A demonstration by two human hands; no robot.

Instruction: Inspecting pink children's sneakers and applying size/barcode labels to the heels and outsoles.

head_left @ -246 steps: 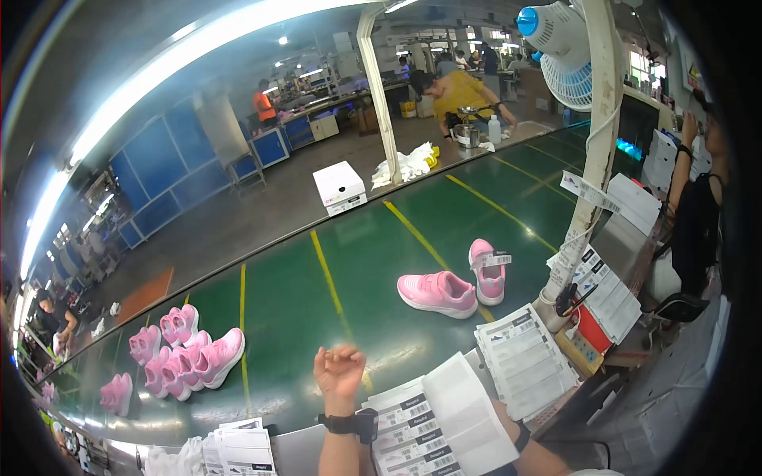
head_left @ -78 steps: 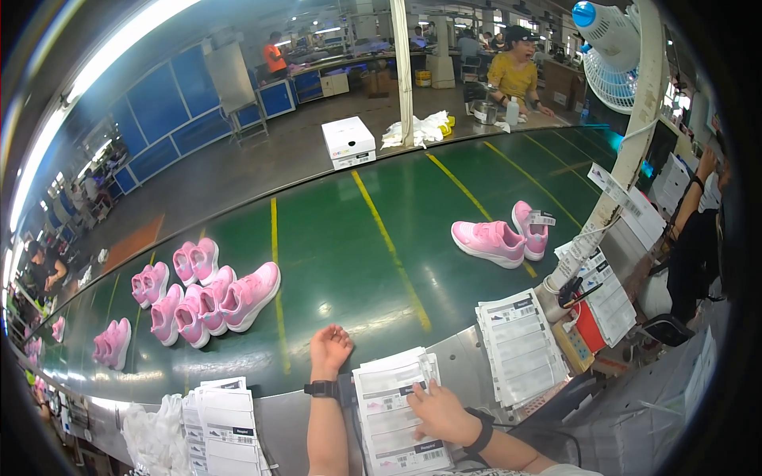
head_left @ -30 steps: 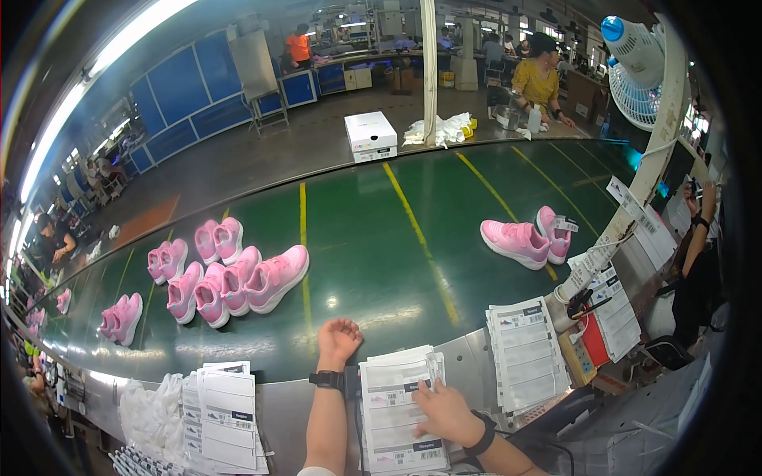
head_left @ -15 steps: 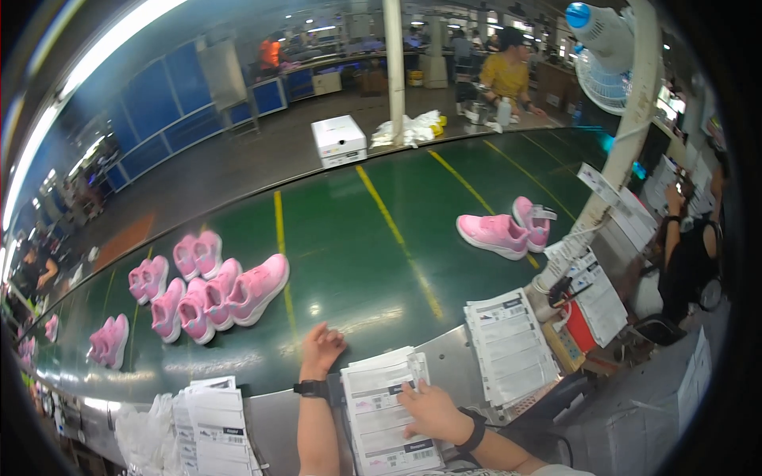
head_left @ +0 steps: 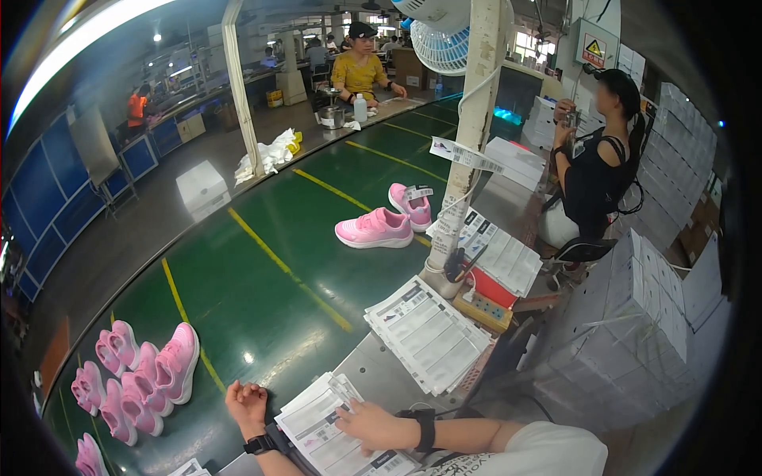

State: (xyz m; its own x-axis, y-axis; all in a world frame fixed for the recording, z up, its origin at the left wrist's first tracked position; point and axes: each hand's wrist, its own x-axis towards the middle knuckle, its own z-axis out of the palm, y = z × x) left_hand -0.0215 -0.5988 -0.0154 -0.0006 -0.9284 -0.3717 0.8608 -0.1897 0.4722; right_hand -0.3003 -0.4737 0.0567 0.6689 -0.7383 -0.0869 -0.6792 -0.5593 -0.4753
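Note:
My right hand [head_left: 369, 426] lies palm down, fingers spread, on a stack of printed label sheets [head_left: 317, 412] at the belt's near edge. Just left of that stack, my left hand [head_left: 248, 403] rests at the edge of the green conveyor belt [head_left: 262, 317], fingers loosely curled and nothing seen in them. A pair of pink sneakers [head_left: 373, 228] stands farther along the belt, one with a paper label tucked in its opening. More pink sneakers [head_left: 176, 365] are grouped at the left, beyond my left hand.
A second stack of label sheets [head_left: 429, 337] lies beside a pillar [head_left: 468, 135]. Near its foot are a power strip [head_left: 482, 308] and a red tray [head_left: 492, 287]. Across the belt sit a white box [head_left: 202, 189] and a co-worker in yellow [head_left: 359, 73]. Another person [head_left: 599, 170] sits at right.
My view has swung to the right, so the shoes and belt sit farther left in the picture. My right hand stays on the sheets and my left stays beside them.

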